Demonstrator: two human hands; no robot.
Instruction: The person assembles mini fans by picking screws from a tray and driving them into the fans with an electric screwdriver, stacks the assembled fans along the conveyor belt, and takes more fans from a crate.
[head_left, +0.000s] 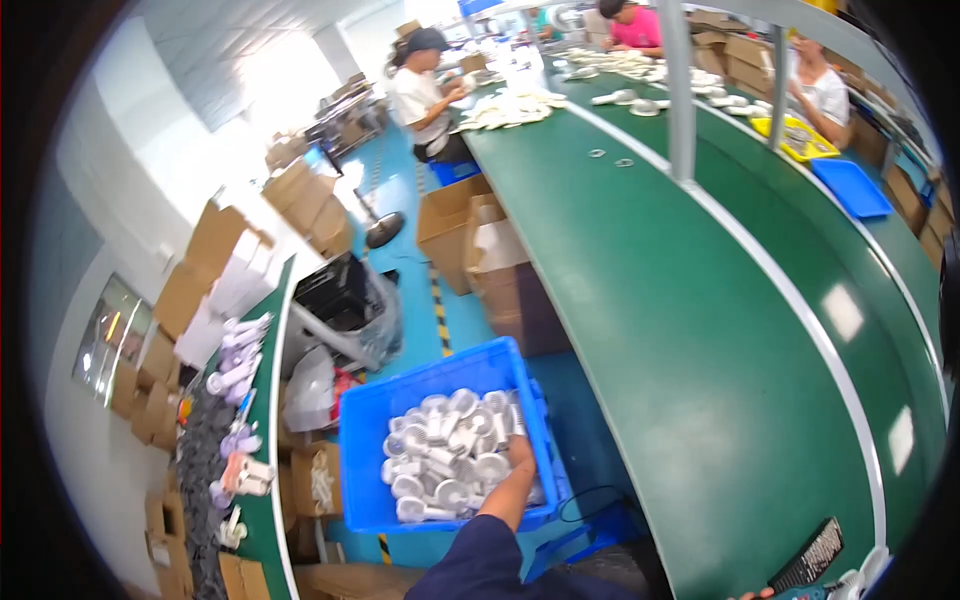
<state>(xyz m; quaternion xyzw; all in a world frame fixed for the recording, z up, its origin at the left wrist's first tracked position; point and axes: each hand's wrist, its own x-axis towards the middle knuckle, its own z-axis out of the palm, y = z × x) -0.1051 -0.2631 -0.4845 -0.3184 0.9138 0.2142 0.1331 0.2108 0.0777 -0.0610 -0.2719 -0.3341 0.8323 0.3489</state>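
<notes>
My left hand (521, 456) reaches down into a blue plastic bin (362, 430), at its right side. It touches the heap of white plastic parts (450, 455), which have round heads and short handles. Its fingers are largely hidden, so I cannot tell whether they grip a part. Only a sliver of my right hand (762, 593) shows at the lower edge. Beside it on the green table lies a teal tool (810, 592) with a black block-shaped piece (812, 553); whether the hand holds it is unclear.
A long green table (640, 330) runs along my right, with a metal post (680, 100) on it. Cardboard boxes (447, 225) stand beside it. To the left, a bench carries purple and white parts (235, 365). Several people work farther off, near yellow (800, 140) and blue trays (850, 190).
</notes>
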